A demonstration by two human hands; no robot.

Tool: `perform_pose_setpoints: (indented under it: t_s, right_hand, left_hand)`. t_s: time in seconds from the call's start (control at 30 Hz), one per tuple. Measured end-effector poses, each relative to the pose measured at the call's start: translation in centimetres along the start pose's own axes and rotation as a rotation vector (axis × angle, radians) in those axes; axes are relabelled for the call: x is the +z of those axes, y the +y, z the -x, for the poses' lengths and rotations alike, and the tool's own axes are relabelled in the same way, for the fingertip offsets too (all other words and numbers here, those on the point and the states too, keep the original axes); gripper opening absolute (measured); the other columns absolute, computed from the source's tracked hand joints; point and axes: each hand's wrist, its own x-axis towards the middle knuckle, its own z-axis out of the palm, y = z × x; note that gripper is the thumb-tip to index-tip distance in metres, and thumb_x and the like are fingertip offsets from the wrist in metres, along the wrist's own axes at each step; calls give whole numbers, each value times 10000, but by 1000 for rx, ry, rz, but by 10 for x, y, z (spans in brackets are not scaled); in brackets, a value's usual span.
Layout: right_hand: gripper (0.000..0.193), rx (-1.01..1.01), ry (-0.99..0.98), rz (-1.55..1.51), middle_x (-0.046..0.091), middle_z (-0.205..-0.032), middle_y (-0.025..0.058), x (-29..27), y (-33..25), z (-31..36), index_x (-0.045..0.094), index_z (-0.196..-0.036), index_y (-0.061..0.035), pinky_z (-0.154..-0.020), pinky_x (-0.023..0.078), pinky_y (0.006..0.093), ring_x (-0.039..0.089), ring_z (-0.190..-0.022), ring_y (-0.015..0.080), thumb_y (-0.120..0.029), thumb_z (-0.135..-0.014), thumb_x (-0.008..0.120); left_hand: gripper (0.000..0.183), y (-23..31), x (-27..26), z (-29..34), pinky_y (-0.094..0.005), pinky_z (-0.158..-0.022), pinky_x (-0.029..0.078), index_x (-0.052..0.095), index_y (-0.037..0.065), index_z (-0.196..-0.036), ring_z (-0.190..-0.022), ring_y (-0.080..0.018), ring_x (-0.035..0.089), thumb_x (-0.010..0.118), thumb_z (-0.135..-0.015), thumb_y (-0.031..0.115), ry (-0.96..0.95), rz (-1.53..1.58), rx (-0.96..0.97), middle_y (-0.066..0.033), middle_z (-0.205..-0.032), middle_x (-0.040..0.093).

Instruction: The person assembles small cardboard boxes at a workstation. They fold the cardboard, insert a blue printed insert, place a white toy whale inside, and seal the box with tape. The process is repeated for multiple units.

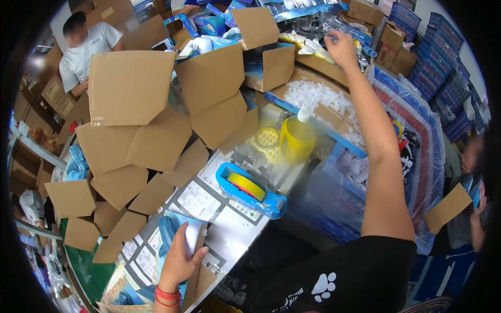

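Note:
My left hand (180, 258), with red cords round its wrist, is closed around a smooth white rounded object (192, 236) at the near end of the table. Beside its fingers lies a blue scaly-patterned piece (167, 233), next to an open box with a blue inside. Stretched far out to the back, my right hand (342, 48) has its fingers bent together over a pile of clear plastic-wrapped parts (331, 25). What those fingers hold, if anything, is too small to make out. Yellow-and-white toy-like pieces (308, 46) lie just left of it.
Open brown cartons (133, 86) crowd the left and middle. A blue tape dispenser (250, 190) with yellow tape stands near the table edge, behind it a yellow bottle (297, 136). Small white parts (318, 99) fill a tray under my right arm. Other people (91, 44) stand left and right.

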Motion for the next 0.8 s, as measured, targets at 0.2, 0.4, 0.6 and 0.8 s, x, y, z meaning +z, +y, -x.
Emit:
perform_pose_setpoints:
  t_s: [0.2, 0.4, 0.6, 0.8]
  right_hand:
    - [265, -69, -670, 169, 725, -1075, 181, -12, -5, 75, 743, -1068, -103, -847, 553, 438, 696, -966, 361, -267, -875, 667]
    - [253, -346, -679, 406, 711, -1022, 251, 56, 30, 107, 729, -978, -18, -823, 542, 525, 684, -963, 423, -215, -912, 586]
    - [306, -404, -557, 475, 726, -919, 182, 39, 88, 96, 729, -987, -31, -725, 549, 493, 701, -865, 349, -316, -953, 623]
    - [325, -458, -441, 392, 725, -914, 175, 17, 12, 102, 735, -993, -32, -729, 544, 503, 696, -852, 352, -340, -944, 644]
  left_hand:
    - [736, 17, 7, -9, -497, -976, 480, 372, -48, -1448, -1156, -504, 572, 721, -912, 315, 77, -105, -42, -341, -1279, 562]
    - [765, -2, 14, 1, -458, -1046, 453, 388, -58, -1444, -1258, -441, 548, 713, -921, 395, 167, -76, -51, -316, -1350, 547]
    - [849, -3, 38, -14, -484, -1001, 440, 332, 8, -1538, -1164, -439, 558, 672, -909, 466, 158, -161, -40, -304, -1214, 587]
    - [905, 0, 33, 6, -460, -1053, 359, 334, 18, -1546, -1275, -399, 480, 642, -901, 573, 151, -117, -113, -266, -1355, 527]
